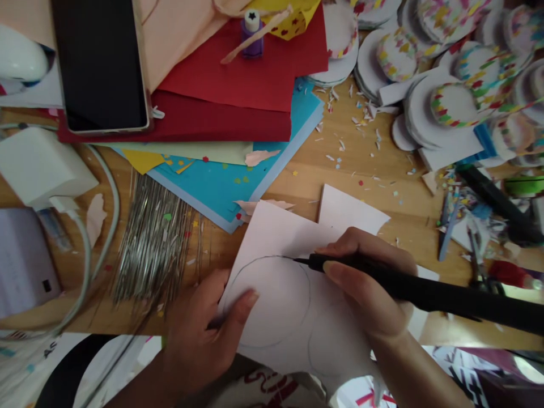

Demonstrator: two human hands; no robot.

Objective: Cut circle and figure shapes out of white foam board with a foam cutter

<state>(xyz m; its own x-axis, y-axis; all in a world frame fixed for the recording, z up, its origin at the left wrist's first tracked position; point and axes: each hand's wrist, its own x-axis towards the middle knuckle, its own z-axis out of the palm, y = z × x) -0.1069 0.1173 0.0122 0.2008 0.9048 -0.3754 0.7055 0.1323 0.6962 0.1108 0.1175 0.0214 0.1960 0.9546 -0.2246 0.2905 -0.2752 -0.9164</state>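
The left hand [204, 328] pinches a white sheet [289, 317] at left; the right hand [369, 300] grips a black pen-like tool [442, 292], tip at a drawn circle's far edge.

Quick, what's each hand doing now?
Left hand: closed, holding the white card by its edge.
Right hand: closed, holding a black pen-like tool.

The white sheet [276, 306] (marked with two rounded outlines) sits askew. The black pen-like tool [442, 296] slants, tip at one outline.
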